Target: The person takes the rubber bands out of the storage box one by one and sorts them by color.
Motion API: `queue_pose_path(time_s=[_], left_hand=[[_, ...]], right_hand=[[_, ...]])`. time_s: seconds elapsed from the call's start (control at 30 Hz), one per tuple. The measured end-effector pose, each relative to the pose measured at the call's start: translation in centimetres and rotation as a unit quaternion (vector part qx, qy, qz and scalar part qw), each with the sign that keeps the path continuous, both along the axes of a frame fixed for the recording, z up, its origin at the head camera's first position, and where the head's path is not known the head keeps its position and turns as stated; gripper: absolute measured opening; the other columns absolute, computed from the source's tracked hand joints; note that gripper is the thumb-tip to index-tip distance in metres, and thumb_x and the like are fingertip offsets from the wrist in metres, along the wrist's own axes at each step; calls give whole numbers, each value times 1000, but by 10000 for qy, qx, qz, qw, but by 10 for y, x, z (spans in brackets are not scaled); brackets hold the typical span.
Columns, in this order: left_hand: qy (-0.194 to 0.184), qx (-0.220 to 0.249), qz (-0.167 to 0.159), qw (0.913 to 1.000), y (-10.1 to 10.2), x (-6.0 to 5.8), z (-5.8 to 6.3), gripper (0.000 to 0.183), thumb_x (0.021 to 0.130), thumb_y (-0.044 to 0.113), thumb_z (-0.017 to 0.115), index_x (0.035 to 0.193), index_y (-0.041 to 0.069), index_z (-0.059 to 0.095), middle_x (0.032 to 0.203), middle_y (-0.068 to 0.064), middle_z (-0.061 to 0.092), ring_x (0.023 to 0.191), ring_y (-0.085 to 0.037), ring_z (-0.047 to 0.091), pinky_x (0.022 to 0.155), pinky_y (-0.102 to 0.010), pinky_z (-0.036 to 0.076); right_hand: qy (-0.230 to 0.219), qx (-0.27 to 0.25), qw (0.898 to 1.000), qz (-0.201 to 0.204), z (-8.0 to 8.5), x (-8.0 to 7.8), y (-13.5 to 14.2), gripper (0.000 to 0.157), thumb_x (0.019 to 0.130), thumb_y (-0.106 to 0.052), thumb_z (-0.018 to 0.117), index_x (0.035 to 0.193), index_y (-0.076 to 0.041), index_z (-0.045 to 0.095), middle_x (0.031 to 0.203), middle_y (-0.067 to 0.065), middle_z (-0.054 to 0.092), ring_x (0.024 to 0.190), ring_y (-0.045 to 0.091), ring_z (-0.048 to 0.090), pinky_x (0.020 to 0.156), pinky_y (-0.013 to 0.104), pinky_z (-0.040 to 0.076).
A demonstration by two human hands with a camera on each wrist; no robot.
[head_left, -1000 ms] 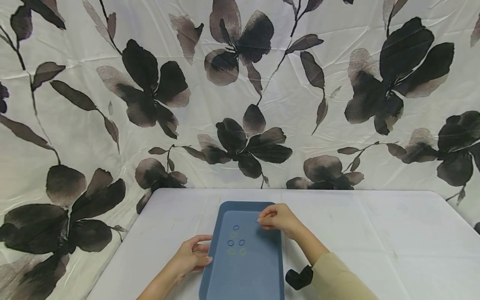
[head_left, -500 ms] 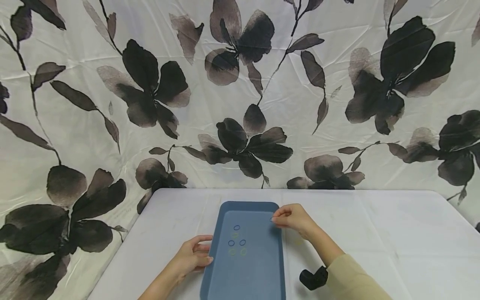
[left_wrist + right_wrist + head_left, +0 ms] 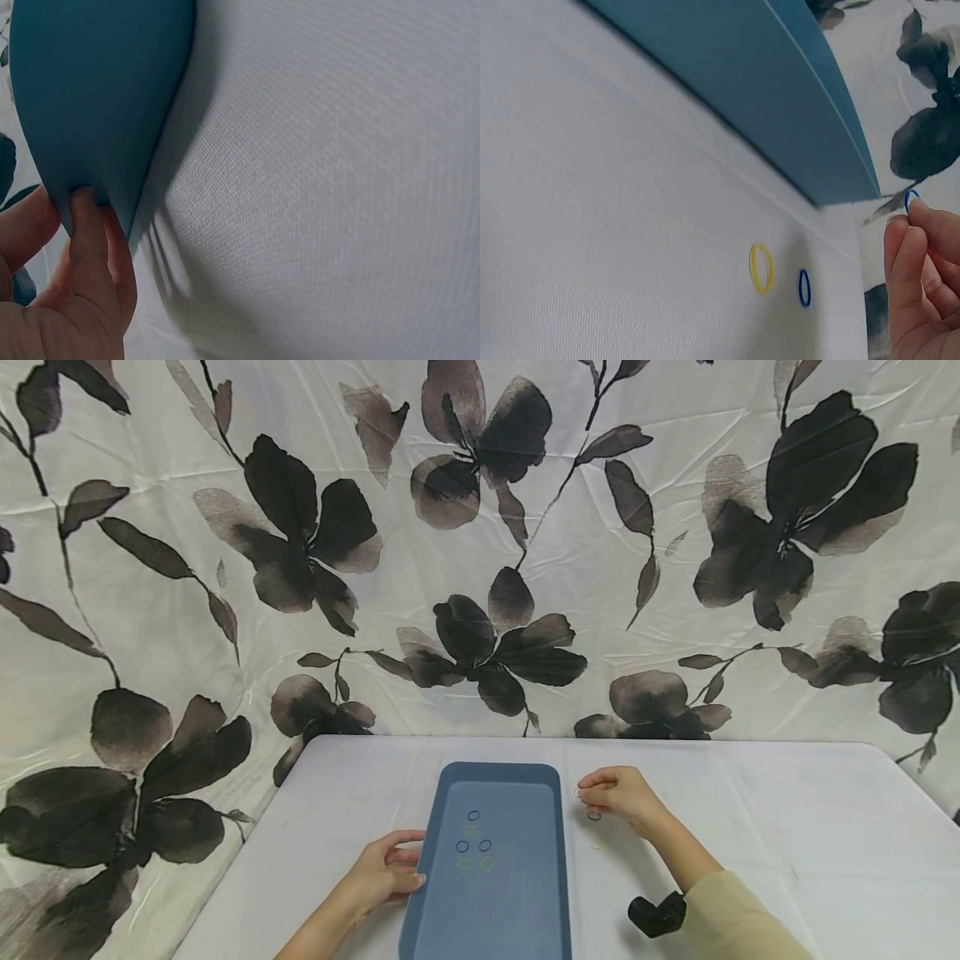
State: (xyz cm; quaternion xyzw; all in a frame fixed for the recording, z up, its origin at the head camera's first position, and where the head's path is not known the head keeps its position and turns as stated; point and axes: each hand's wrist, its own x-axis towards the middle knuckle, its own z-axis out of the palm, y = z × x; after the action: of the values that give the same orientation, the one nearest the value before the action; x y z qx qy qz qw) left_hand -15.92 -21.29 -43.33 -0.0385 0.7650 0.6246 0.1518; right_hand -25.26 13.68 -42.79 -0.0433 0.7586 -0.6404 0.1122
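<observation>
My left hand (image 3: 378, 875) grips the left edge of a blue rectangular tray (image 3: 517, 902), thumb on one side and fingers on the other. On the tray lie three blue rubber bands (image 3: 479, 846) and three yellow rubber bands (image 3: 482, 864), grouped left of the middle. Just past the tray's right edge, my right hand (image 3: 621, 797) pinches a blue rubber band (image 3: 907, 199) between thumb and fingertips, above the table. Under it on the table lie another blue rubber band (image 3: 801, 288) and a yellow rubber band (image 3: 752, 262).
A white-covered table (image 3: 750, 827) carries the tray. Close to my right sleeve is a black object (image 3: 656, 916), its kind unclear. Behind the table hangs a white cloth with dark flowers (image 3: 465, 552).
My right hand has moved right, from above the tray to above the table beside it, still pinching the blue rubber band. The left hand and tray have stayed in place.
</observation>
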Motion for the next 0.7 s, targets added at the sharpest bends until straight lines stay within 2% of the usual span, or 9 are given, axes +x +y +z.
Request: queue_pose_path(time_s=[0.43,0.6,0.7], left_hand=[[157,13,-144,9998,-1,-12,6,65,74,-12,66,133,-9,37,108,-20,56,86,-21,63,70,-37,55],[-56,15,-204,9998,-2,-8,1,67,74,-12,66,134,-10,35,106,-18,56,83,-19,61,70,-36,55],[-199,35,-114,9997,-4,-4,-2,67,75,-12,67,134,-10,35,104,-17,56,83,-18,60,70,-36,54]], right_hand=[[46,371,9988,-329,-6,-4,29,20,83,0,65,96,15,63,80,8,67,70,9,61,63,24,54],[-128,528,9974,-462,-16,5,35,16,82,2,65,93,14,64,79,8,68,67,9,60,59,24,53],[-174,704,9958,-555,-21,10,35,14,81,3,64,91,13,64,77,9,68,64,11,59,57,24,52]])
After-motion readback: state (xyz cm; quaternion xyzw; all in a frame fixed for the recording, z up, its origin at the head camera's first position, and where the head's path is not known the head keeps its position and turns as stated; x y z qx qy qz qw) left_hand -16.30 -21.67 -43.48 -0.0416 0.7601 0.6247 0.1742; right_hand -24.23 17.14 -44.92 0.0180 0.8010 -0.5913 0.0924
